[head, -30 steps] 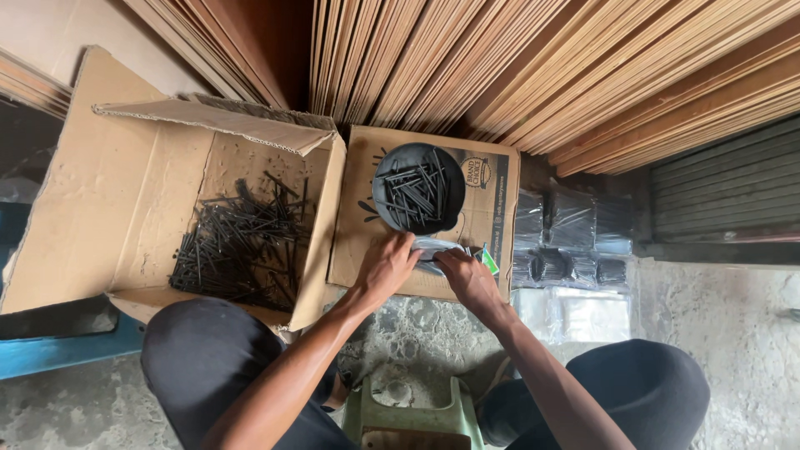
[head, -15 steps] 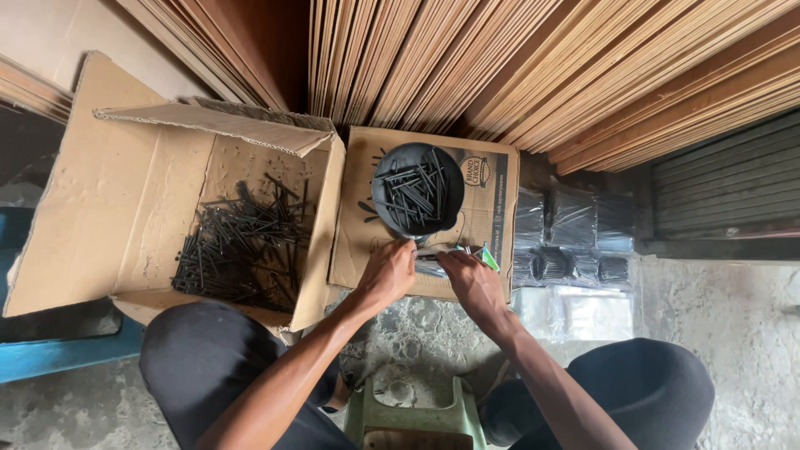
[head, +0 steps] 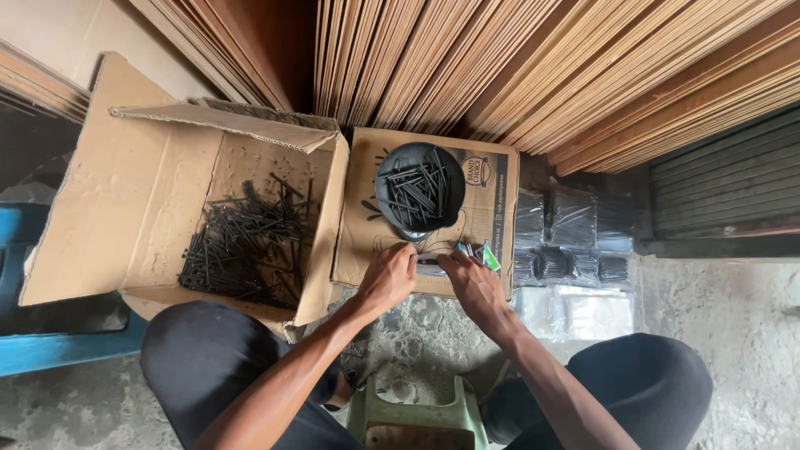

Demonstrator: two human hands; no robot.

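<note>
- Grip: the left hand [head: 387, 279] and the right hand [head: 473, 283] meet at centre frame, fingers closed together on a small bundle of black nails [head: 429, 262] held between them; the bundle is mostly hidden by the fingers.
- Just right of the bundle, a small green-and-white packet [head: 490, 257] lies touching the right hand's fingertips.
- Support: both hands rest over a flat cardboard sheet [head: 362, 217]; a black round dish [head: 419, 197] holding loose nails sits on it, just above the hands.
- Left of frame: an open cardboard box [head: 125, 208] with a heap of loose nails [head: 246, 246].
- Right of centre: clear plastic bags of packed nails [head: 575, 242] on the concrete.
- Judged step: gathering and aligning one portion; the next move seems to call for keeping the nails parallel while bagging.
</note>
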